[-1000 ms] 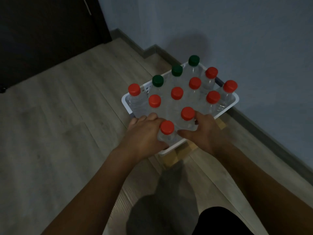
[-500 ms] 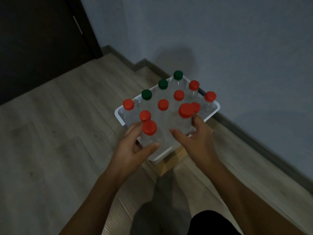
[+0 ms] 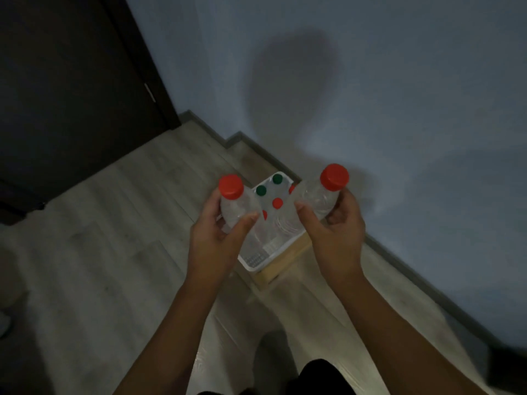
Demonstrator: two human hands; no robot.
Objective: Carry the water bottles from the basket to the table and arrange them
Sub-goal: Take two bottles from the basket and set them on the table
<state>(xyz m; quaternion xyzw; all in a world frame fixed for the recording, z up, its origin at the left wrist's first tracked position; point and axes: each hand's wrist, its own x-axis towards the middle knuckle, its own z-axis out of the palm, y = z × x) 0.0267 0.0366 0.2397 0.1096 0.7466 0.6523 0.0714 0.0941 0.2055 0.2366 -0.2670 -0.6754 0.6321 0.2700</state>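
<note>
A pale blue-grey wall (image 3: 399, 81) fills the upper right, dimly lit and crossed by soft shadows. A grey skirting board (image 3: 405, 269) runs along its foot and steps around a corner. The floor (image 3: 99, 266) is light wood-look planks. A dark door (image 3: 65, 89) stands at the upper left.

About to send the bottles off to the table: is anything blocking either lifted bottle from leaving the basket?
Nothing visible does. The left hand grips one red-capped bottle, the right hand the other, both raised above the white basket and its remaining bottles. The table is out of view.
</note>
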